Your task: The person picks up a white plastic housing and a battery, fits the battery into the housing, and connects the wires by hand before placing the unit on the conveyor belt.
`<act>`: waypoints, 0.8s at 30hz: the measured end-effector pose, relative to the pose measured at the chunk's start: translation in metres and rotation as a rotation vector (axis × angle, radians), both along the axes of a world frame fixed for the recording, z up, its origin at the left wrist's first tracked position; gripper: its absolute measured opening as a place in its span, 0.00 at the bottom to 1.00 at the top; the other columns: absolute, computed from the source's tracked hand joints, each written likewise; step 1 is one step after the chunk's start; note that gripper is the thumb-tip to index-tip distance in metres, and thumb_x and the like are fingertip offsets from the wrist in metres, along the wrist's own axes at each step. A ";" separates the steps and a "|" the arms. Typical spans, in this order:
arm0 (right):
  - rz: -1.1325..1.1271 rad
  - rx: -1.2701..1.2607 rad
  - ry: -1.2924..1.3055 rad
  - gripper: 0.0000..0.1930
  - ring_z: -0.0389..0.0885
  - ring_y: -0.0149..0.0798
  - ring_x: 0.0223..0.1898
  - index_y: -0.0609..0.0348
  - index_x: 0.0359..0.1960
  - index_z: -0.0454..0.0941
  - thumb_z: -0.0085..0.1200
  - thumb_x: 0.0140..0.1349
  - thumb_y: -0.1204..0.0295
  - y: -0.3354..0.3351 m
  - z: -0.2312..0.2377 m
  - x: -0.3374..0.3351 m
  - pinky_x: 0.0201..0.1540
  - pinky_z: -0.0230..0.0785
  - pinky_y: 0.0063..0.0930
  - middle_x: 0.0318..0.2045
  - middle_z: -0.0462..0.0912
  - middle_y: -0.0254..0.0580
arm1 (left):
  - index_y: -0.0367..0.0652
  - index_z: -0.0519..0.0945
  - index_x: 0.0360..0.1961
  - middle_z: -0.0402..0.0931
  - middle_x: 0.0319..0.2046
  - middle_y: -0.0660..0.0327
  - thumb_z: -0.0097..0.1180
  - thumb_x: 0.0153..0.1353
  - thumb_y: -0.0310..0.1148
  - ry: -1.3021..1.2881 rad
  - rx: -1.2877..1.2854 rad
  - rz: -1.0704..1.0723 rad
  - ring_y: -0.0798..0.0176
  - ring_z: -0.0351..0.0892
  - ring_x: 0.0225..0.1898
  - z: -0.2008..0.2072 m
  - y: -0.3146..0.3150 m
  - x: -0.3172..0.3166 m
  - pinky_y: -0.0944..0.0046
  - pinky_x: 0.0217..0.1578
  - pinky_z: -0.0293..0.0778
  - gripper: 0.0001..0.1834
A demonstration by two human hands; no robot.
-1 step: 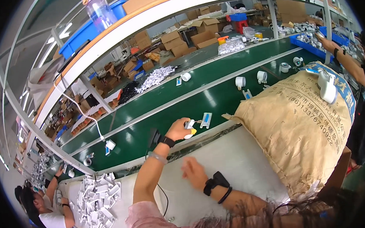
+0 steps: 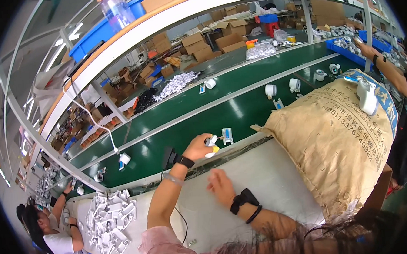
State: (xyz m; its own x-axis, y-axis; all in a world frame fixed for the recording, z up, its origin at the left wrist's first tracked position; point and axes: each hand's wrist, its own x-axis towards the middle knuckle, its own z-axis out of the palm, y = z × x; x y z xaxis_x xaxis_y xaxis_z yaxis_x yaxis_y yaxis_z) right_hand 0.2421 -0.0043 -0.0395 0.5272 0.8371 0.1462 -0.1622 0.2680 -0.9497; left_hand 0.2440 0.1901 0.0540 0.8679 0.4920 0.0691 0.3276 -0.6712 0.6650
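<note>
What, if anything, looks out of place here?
One white plastic part lies on top of the bulging brown sack at right. It looks odd because similar-looking white parts sit on the green belt.

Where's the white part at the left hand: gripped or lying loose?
Gripped: the left hand is curled around the white part, which pokes out on the far side and is partly covered.

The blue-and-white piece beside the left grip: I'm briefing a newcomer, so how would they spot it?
Find the big brown paper sack at right. Left of it, by the near edge of the green belt, lies the blue-and-white piece. A look-alike lies nearer the sack; only this one sits beside the left grip.
</note>
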 end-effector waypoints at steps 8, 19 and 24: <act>0.295 -0.210 0.391 0.27 0.78 0.35 0.41 0.65 0.51 0.72 0.42 0.71 0.49 0.002 0.010 0.029 0.42 0.72 0.25 0.40 0.78 0.40 | 0.36 0.69 0.59 0.72 0.49 0.50 0.67 0.51 0.36 -0.108 -0.031 -0.023 0.55 0.74 0.49 -0.026 -0.108 -0.133 0.62 0.50 0.70 0.35; 0.435 -0.292 0.043 0.13 0.80 0.31 0.29 0.62 0.44 0.76 0.47 0.71 0.65 -0.019 0.031 0.014 0.34 0.73 0.23 0.28 0.81 0.36 | 0.40 0.64 0.60 0.64 0.53 0.52 0.58 0.53 0.24 -0.558 -0.150 0.184 0.53 0.67 0.53 -0.067 -0.142 -0.183 0.60 0.48 0.68 0.32; 0.674 -0.309 -0.042 0.13 0.81 0.33 0.27 0.63 0.45 0.76 0.47 0.71 0.66 -0.029 0.048 0.013 0.33 0.73 0.25 0.26 0.81 0.37 | 0.38 0.58 0.65 0.61 0.60 0.45 0.60 0.50 0.27 -0.527 0.076 0.060 0.41 0.61 0.60 -0.066 -0.126 -0.183 0.51 0.59 0.61 0.40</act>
State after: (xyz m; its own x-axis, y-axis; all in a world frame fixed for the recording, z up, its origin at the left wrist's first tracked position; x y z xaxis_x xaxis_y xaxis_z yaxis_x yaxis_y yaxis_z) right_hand 0.2549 -0.0337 0.0081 -0.1164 0.9834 -0.1395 -0.1589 -0.1571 -0.9747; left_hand 0.0611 0.0645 -0.0123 0.6767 0.5161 0.5251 0.0018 -0.7144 0.6998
